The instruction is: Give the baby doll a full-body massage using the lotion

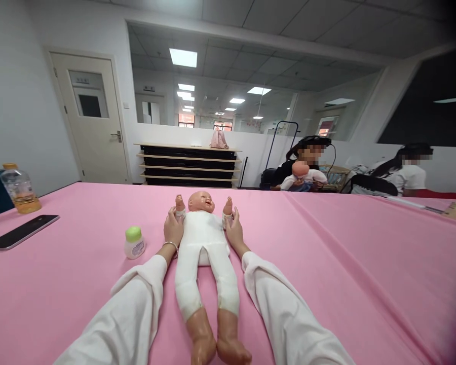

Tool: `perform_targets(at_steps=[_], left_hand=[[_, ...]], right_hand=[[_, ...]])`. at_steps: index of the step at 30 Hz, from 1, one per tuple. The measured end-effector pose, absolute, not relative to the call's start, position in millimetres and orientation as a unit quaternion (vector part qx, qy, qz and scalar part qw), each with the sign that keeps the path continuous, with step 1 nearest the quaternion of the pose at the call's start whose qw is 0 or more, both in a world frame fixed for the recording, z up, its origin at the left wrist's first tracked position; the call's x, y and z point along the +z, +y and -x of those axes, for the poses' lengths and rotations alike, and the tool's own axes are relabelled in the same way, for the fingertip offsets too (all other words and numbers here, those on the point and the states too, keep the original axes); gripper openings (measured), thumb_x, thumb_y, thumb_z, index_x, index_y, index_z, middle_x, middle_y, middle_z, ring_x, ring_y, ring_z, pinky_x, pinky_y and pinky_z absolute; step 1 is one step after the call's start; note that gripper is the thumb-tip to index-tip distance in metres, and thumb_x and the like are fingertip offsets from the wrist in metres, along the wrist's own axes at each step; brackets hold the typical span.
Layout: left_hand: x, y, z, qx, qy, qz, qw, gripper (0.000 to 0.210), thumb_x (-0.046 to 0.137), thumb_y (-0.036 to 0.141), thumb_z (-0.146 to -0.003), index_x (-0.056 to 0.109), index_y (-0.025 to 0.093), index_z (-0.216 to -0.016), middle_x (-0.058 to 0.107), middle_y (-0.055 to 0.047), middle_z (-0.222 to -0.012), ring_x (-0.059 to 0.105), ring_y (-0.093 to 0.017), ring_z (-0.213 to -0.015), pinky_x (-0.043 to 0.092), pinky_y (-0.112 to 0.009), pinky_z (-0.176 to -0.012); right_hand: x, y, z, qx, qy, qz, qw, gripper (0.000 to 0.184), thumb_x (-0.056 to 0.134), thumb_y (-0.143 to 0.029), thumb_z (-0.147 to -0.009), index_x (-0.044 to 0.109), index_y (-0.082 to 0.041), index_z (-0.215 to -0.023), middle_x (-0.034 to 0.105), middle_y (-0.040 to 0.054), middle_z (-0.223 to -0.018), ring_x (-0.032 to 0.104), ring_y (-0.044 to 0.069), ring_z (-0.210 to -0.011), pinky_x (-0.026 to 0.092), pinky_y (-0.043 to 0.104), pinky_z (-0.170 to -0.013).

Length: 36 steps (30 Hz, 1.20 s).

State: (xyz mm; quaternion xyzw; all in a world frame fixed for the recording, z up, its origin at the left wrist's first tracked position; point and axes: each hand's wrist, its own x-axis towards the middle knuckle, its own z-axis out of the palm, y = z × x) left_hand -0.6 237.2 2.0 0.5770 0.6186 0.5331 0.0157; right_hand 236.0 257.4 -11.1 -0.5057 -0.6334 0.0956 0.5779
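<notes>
A baby doll [203, 228] with a white cloth body lies on its back on the pink-covered table [319, 284], head away from me and bare feet towards me. My left hand [173, 226] is closed around the doll's arm on the left, near its wrist. On the other side, my right hand [234, 230] grips the opposite arm in the same way. Both doll hands stick up above my fingers. A small white jar with a green lid [134, 243] stands to the left of my left forearm.
At the far left are a black phone [23, 231] and a plastic bottle of amber liquid [21, 188]. Beyond the table, a person [285, 172] holds another doll [301, 171]; a second person [408, 170] sits further right. A low shelf [190, 165] stands by the wall.
</notes>
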Motion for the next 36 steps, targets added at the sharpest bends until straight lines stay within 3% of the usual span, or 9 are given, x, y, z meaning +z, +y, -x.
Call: perform_targets(at_steps=[4,8,13,17,20,24,27,30,36], left_hand=[[-0.3,268.3,-0.1,0.478,0.657,-0.582,-0.028,0.031,0.041,0.027,-0.087,0.052,0.021,-0.115,0.063,-0.011,-0.107,0.057,-0.027,-0.096,0.04,-0.041,-0.081],[-4.1,291.1,3.6,0.404,0.71,-0.577,0.021,0.032,0.038,0.033,-0.087,0.06,0.027,-0.108,0.067,-0.012,-0.097,0.058,-0.031,-0.092,0.04,-0.046,-0.076],[-5.8,298.3,4.6,0.375,0.733,-0.566,0.044,0.034,0.038,0.037,-0.085,0.063,0.023,-0.103,0.067,-0.014,-0.09,0.059,-0.033,-0.091,0.04,-0.05,-0.077],[-4.2,289.7,4.1,0.444,0.663,-0.599,0.061,0.036,0.043,0.03,-0.082,0.053,0.021,-0.116,0.063,-0.013,-0.106,0.057,-0.028,-0.1,0.042,-0.043,-0.084],[-4.3,278.0,5.2,0.538,0.596,-0.594,0.051,0.053,0.049,0.022,-0.077,0.037,0.017,-0.129,0.055,-0.013,-0.118,0.053,-0.024,-0.107,0.043,-0.035,-0.087],[-6.2,256.4,9.3,0.57,0.561,-0.598,0.044,0.064,0.052,0.016,-0.072,0.029,0.014,-0.131,0.051,-0.012,-0.113,0.053,-0.023,-0.102,0.045,-0.035,-0.085],[-7.3,236.2,14.7,0.552,0.509,-0.66,0.02,0.042,0.047,0.007,-0.067,0.048,0.016,-0.108,0.052,-0.01,-0.103,0.052,-0.021,-0.099,0.044,-0.034,-0.088],[-7.6,214.2,22.8,0.528,0.469,-0.708,0.028,0.029,0.045,0.004,-0.064,0.052,0.018,-0.089,0.054,-0.006,-0.092,0.054,-0.018,-0.09,0.045,-0.03,-0.083],[-6.1,186.7,36.1,0.515,0.442,-0.732,0.054,0.022,0.046,0.007,-0.066,0.052,0.018,-0.084,0.057,-0.004,-0.089,0.055,-0.017,-0.085,0.046,-0.028,-0.08]], right_hand=[[-10.9,289.6,-232.4,0.103,-0.604,0.528,0.588,0.054,0.037,-0.039,-0.087,0.031,-0.018,-0.136,0.045,0.0138,-0.134,0.046,0.025,-0.122,0.04,0.045,-0.096],[-11.2,308.9,-230.1,0.119,-0.644,0.489,0.576,0.042,0.034,-0.037,-0.089,0.049,-0.021,-0.124,0.054,0.008,-0.126,0.051,0.021,-0.116,0.04,0.041,-0.098],[-16.9,316.1,-229.9,0.124,-0.625,0.53,0.559,0.038,0.044,-0.039,-0.083,0.054,-0.025,-0.117,0.064,0.0058,-0.108,0.061,0.022,-0.096,0.051,0.038,-0.08],[-17.0,306.4,-226.3,0.05,-0.598,0.546,0.585,0.047,0.051,-0.035,-0.077,0.047,-0.023,-0.123,0.061,0.0109,-0.111,0.061,0.026,-0.097,0.051,0.038,-0.075],[-14.2,289.5,-222.2,0.024,-0.578,0.558,0.596,0.063,0.053,-0.031,-0.074,0.033,-0.018,-0.132,0.057,0.0154,-0.116,0.059,0.029,-0.101,0.049,0.042,-0.078],[-10.0,256.1,-222.9,0.053,-0.615,0.532,0.58,0.078,0.056,-0.028,-0.071,0.019,-0.014,-0.139,0.055,0.0144,-0.115,0.058,0.027,-0.1,0.048,0.042,-0.081],[-7.9,228.0,-230.2,0.057,-0.674,0.48,0.558,0.063,0.057,-0.024,-0.071,0.037,-0.018,-0.13,0.056,0.0104,-0.112,0.055,0.023,-0.104,0.045,0.039,-0.089],[-8.3,203.2,-239.3,0.085,-0.738,0.428,0.514,0.038,0.055,-0.023,-0.073,0.054,-0.019,-0.111,0.058,0.0064,-0.102,0.056,0.02,-0.099,0.044,0.036,-0.09],[-9.9,177.9,-249.2,0.091,-0.769,0.404,0.487,0.026,0.043,-0.014,-0.077,0.057,-0.016,-0.098,0.058,0.006,-0.096,0.056,0.018,-0.094,0.044,0.036,-0.09]])
